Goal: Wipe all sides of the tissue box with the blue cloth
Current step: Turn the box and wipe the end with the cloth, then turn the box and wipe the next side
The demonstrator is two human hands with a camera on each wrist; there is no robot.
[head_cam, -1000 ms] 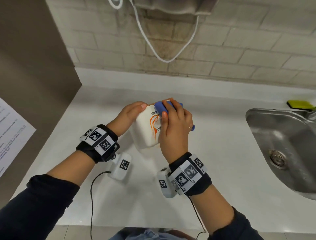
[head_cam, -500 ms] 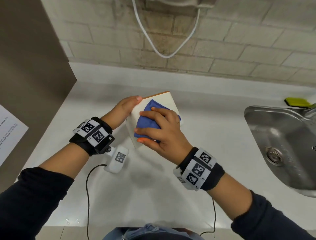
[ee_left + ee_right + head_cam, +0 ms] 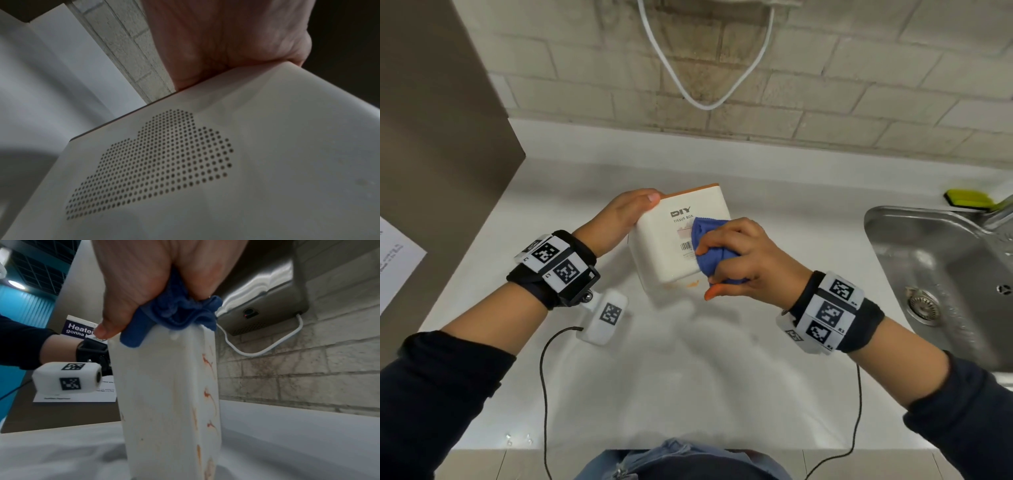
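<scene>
Right hand (image 3: 743,260): fingers curled tight around the bunched blue cloth (image 3: 705,246), pressing it against the upward-facing printed face of the tissue box (image 3: 674,240) near its right edge. Left hand (image 3: 619,219): clamped on the box's left side, thumb lying along the top edge, the fingers hidden behind the box, which it holds tilted with 1 lower edge on the white countertop (image 3: 688,377). Orange smears mark the box's near side; a steel sink (image 3: 928,274) sits well apart to the right.
</scene>
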